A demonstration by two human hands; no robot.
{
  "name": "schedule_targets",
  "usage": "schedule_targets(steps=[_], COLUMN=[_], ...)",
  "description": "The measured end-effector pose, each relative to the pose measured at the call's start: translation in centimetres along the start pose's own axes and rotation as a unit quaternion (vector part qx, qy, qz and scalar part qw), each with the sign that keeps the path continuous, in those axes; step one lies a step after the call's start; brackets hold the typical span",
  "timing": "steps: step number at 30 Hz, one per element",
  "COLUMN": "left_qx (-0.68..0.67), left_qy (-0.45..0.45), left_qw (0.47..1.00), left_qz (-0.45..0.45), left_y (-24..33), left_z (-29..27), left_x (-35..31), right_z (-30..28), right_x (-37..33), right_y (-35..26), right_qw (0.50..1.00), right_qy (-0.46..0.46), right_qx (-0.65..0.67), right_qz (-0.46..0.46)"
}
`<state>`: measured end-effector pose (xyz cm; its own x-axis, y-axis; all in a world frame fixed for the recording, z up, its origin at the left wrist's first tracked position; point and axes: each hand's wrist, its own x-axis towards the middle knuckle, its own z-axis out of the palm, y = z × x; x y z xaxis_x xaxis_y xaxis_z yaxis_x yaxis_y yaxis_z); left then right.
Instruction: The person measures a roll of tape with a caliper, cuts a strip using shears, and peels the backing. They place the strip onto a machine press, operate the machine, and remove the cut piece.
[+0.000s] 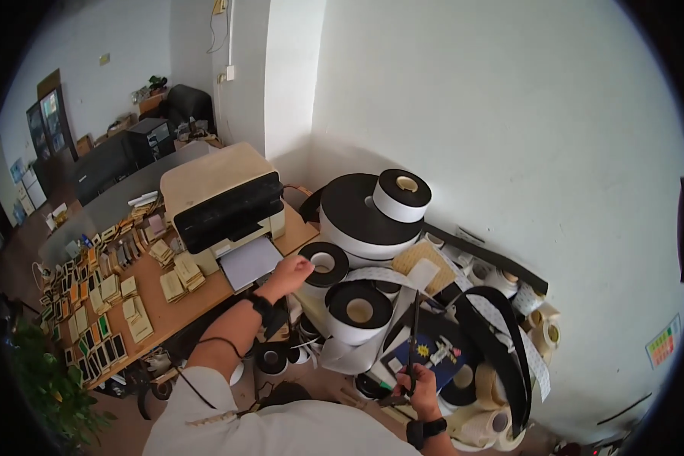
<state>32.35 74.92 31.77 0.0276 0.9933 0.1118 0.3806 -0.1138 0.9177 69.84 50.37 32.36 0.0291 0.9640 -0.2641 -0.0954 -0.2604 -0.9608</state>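
My left hand (290, 275) reaches forward, its fingers bent together at the near left edge of a roll with a black face (306, 251). Whatever it pinches is too small to make out. Low on the right, my right hand (421, 389) is closed around the handles of dark scissors (414, 334), their long blades pointing up and away. Between the hands stands a larger white roll with a black top and cardboard core (357, 334). A pale strip (384, 275) curves over behind it toward a tan sheet (425, 267). Beneath the scissors lies a dark blue printed package (452, 357).
A printer (224, 197) with paper in its tray stands on a wooden desk (148, 285) beside many small boxes and cards. Big stacked rolls (365, 220) lean near the white wall (494, 129). Black bands (520, 365) loop at the right. A plant (45, 387) fills the lower left.
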Motion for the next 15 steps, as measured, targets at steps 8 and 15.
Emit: schedule_targets(steps=[8, 15], left_qx=[0.243, 0.333], left_qy=[0.087, 0.054], left_qw=[0.96, 0.928], left_qz=[0.112, -0.157], left_y=[-0.4, -6.5], left_z=[0.7, 0.7], left_x=[24.8, 39.8], right_z=[0.4, 4.7], right_x=[4.7, 9.0], right_y=[-5.4, -9.3], right_qw=[0.998, 0.98], right_qy=[0.059, 0.197], right_qx=[0.023, 0.003], right_qz=[0.016, -0.018])
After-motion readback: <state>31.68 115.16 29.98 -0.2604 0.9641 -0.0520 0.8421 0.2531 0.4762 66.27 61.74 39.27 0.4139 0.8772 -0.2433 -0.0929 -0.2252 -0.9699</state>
